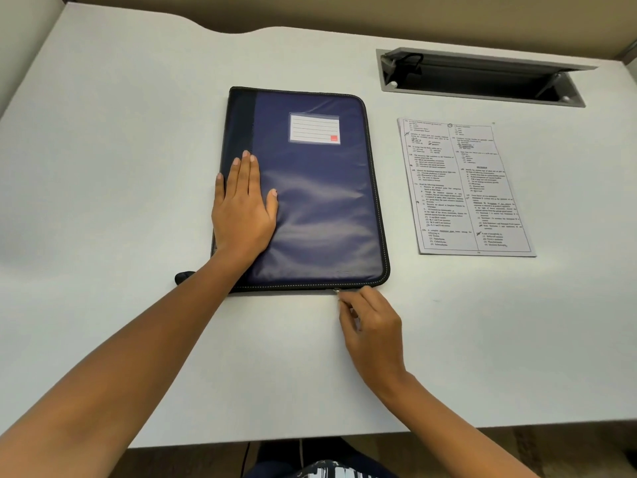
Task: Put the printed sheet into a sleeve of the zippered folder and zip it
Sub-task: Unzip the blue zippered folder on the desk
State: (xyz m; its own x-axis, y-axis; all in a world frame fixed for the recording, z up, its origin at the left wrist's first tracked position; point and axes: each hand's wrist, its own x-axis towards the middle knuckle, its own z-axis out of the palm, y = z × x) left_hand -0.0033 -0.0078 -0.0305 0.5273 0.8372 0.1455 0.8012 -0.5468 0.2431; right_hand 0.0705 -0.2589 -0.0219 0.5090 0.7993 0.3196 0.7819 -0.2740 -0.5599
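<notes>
White desk (120, 167), open cable hatch (482, 79) (far right), beige wall (310, 12)

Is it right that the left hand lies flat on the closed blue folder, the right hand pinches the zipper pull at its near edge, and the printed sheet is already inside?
Not quite. The head view shows the printed sheet lying on the table, right of the closed blue folder. The left hand and right hand are as you say.

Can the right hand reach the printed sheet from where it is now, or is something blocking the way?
Probably yes. The right hand is at the folder's near edge by the zipper pull, and only bare desk lies between it and the printed sheet.
</notes>
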